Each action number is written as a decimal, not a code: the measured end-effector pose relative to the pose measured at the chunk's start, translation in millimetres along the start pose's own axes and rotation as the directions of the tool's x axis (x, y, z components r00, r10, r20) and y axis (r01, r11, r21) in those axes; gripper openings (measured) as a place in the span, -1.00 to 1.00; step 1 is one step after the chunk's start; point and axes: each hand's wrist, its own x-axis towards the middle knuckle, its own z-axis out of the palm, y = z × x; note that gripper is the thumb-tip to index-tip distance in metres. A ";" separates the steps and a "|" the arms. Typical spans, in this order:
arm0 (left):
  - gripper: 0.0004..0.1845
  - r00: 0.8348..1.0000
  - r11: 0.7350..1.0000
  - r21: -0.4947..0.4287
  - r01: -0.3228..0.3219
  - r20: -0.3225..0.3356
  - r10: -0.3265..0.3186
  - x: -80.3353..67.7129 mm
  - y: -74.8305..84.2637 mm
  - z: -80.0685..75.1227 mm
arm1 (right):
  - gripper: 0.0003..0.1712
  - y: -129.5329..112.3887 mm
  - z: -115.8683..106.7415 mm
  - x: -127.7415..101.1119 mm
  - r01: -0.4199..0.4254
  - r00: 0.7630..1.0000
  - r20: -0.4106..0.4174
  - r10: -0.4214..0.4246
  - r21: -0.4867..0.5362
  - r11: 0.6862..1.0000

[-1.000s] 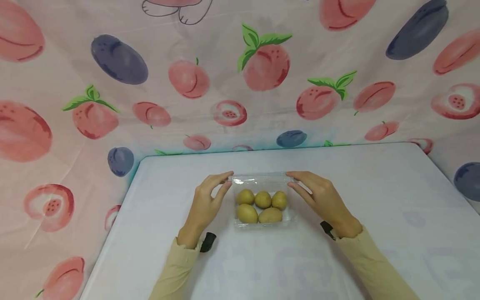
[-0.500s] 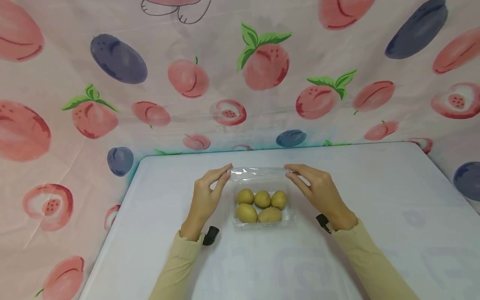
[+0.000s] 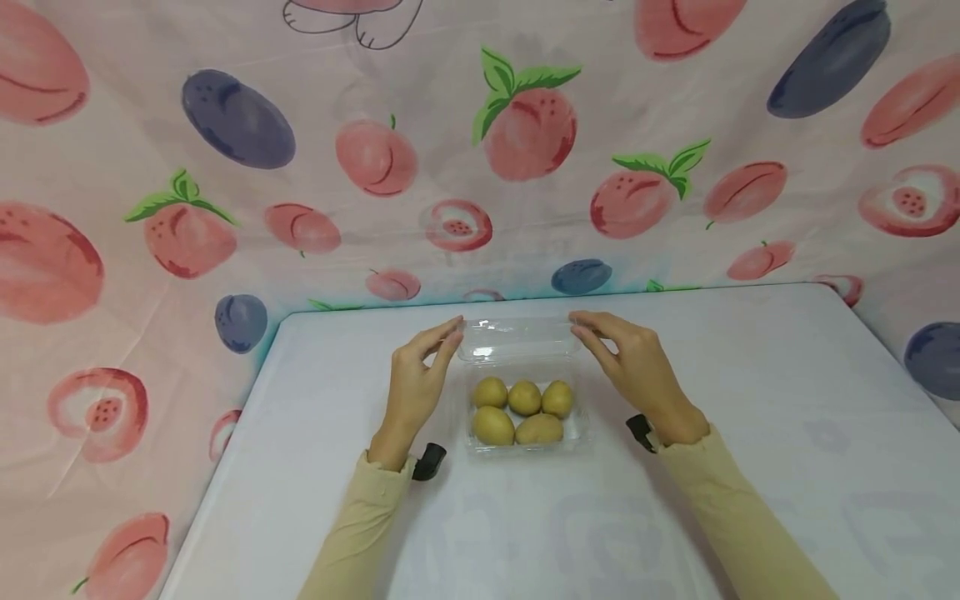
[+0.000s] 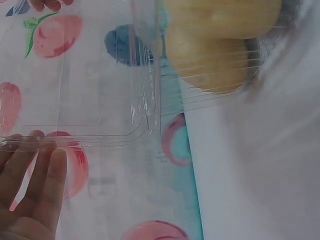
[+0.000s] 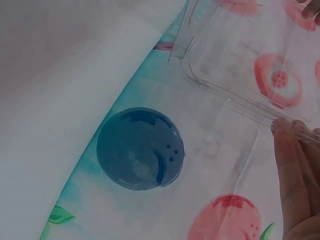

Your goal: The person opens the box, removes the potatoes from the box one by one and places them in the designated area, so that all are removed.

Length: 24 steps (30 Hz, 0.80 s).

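Note:
A clear plastic clamshell container (image 3: 480, 452) stands on the table, its hinged lid (image 3: 517, 340) raised at the back. Several yellow-brown potatoes (image 3: 539, 430) lie inside in two rows. My left hand (image 3: 412, 387) pinches the lid's left edge between thumb and fingers; in the left wrist view its fingertips (image 4: 56, 162) touch the clear rim. On the other side my right hand (image 3: 637, 375) pinches the lid's right edge, and the right wrist view shows its fingers (image 5: 287, 165) at that rim. The lid leans back, upright or nearly so.
A white cloth covers the table (image 3: 750, 400). Behind it and at the sides hangs a pink curtain (image 3: 450, 125) printed with peaches and dark blue fruit. Each wrist carries a black strap piece (image 3: 429, 462).
Both hands have moved up and away from me, swinging the lid further back from the container. The potatoes and the base have stayed in place.

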 end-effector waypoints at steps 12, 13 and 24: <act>-0.71 0.999 0.999 0.002 0.039 -0.001 -0.039 6.1 23.0 -1.8 | -0.62 4.5 6.3 9.9 -0.135 0.990 0.048 0.132 0.048 0.990; -0.71 0.999 0.999 0.000 0.040 0.000 -0.040 6.2 27.6 -2.9 | -0.60 5.0 6.8 10.3 -0.143 0.989 0.051 0.141 0.049 0.988; -0.66 0.995 0.995 0.002 0.103 0.017 -0.103 -6.3 -15.5 -7.6 | -0.42 10.3 7.6 3.4 -0.297 0.940 0.157 0.303 -0.057 0.953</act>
